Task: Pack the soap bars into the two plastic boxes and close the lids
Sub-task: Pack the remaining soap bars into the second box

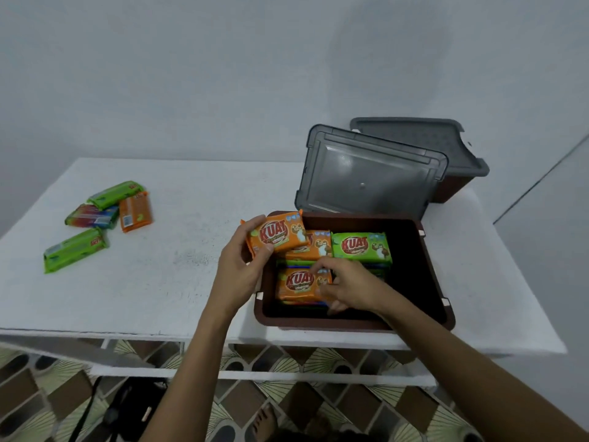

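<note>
Soap bar (278, 235) pinched in left hand (245, 266) fingers (255, 222) above box (436, 250).

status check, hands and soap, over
Left hand grips lifted orange bar over open box. Right hand pinches packed orange bar inside. Four loose bars on table, nothing blocking.
</note>
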Motion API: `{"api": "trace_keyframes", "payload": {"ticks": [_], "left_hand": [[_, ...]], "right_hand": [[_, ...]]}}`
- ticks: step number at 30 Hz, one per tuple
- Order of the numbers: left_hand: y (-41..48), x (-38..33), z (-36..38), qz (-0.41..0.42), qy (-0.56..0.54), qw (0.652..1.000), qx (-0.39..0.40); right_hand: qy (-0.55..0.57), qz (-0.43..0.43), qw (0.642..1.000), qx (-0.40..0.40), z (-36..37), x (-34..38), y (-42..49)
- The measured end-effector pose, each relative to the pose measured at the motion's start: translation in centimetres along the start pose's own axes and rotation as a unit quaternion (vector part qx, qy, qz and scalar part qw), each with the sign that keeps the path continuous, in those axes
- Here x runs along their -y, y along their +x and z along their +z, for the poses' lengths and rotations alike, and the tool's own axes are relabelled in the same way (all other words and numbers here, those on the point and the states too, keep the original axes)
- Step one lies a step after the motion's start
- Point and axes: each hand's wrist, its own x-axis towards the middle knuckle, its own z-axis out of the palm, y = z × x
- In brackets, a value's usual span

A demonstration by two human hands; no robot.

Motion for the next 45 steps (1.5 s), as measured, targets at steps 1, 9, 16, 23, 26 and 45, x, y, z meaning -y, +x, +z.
{"api": "trace_keyframes", "payload": {"ticks": [1, 9, 16, 23, 26, 45], "left_hand": [[0.0, 0.0, 0.0, -0.001, 0.004, 1.0, 0.0], [0.2, -0.5, -0.2, 0.004, 0.032, 0.999, 0.03], [-0.5, -2.7, 1.7, -0.019, -0.018, 0.99, 0.137], [0.1, -1.4, 2.9, 0.128, 0.32, 0.928, 0.139], [0.6, 0.1, 2.3, 0.137, 0.379, 0.912, 0.082], [0.1, 2.2, 2.3, 0.097, 0.382, 0.918, 0.045]], "right_hand": [[-0.053, -0.008, 0.999, -0.008, 0.2, 0.0, 0.2], [-0.163, -0.074, 0.978, -0.108, -0.7, 0.6, -0.2], [0.305, -0.078, 0.945, -0.09, -4.0, 1.8, -2.8], [0.28, -0.023, 0.955, -0.094, -6.6, -1.3, -6.0], [0.241, 0.013, 0.965, -0.1, -7.1, -2.6, -6.6], [-0.419, 0.085, 0.902, -0.062, -4.4, -2.5, -3.9]]}}
